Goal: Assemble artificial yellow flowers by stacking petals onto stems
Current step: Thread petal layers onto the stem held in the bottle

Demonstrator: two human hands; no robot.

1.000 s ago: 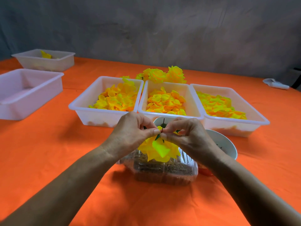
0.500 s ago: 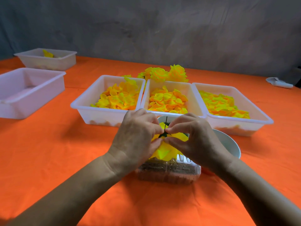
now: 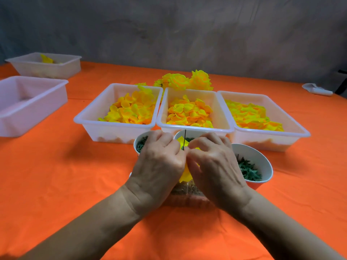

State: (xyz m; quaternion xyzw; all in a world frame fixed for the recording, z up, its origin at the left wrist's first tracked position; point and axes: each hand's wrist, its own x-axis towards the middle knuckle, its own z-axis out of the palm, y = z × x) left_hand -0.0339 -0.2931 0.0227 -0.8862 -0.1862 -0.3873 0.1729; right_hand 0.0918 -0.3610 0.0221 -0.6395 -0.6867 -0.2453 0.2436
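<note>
Centrally in the head view, the left hand (image 3: 159, 164) and the right hand (image 3: 214, 166) meet fingertip to fingertip, both curled and pinching a half-built yellow fabric flower (image 3: 185, 172) on a thin dark wire stem (image 3: 185, 136) that pokes up between them. Behind stand three white plastic trays of loose yellow petals (image 3: 189, 113), with finished yellow flowers (image 3: 187, 81) beyond. White paper cups of green plastic parts (image 3: 247, 167) flank the hands on the orange tablecloth (image 3: 56, 175).
</note>
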